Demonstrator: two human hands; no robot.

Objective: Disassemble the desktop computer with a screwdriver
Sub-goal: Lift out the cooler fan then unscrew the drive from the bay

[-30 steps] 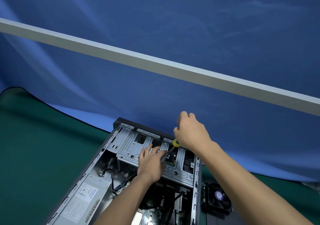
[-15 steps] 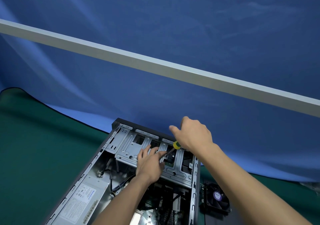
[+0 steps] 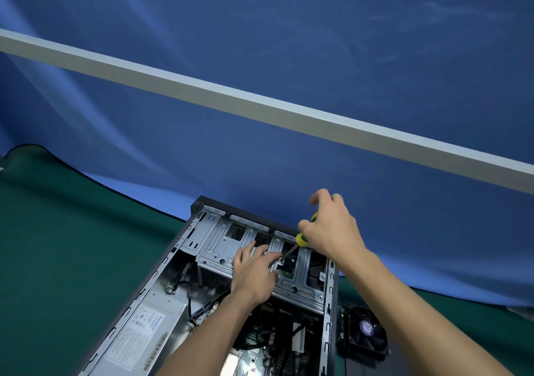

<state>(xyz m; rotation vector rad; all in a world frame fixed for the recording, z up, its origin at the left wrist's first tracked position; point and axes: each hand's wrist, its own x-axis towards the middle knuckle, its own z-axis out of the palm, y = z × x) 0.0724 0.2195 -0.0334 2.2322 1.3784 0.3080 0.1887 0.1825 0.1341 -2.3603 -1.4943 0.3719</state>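
Both hands work: right hand [image 3: 332,228] grips yellow-handled screwdriver [image 3: 300,239], left hand [image 3: 254,271] lies flat.

Open computer case [image 3: 328,312] of dull grey sheet metal, at lower centre, with a smooth, bare galvanised-looking drive cage [image 3: 219,245]. Screwdriver [image 3: 300,241]: glossy yellow-and-green plastic handle, thin metal shaft. Matt green mat [image 3: 72,245] at lower left; soft, creased blue cloth backdrop [image 3: 289,43] above. Black plastic fan [image 3: 367,331] at lower right.

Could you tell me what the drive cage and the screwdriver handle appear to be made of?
Drive cage: looks like bare sheet metal, probably steel, with a dull silver finish, stamped ribs and punched holes. Screwdriver handle, gripped by the right hand: likely plastic or rubber, judging by the smooth yellow surface with a green band; the shaft looks metallic.
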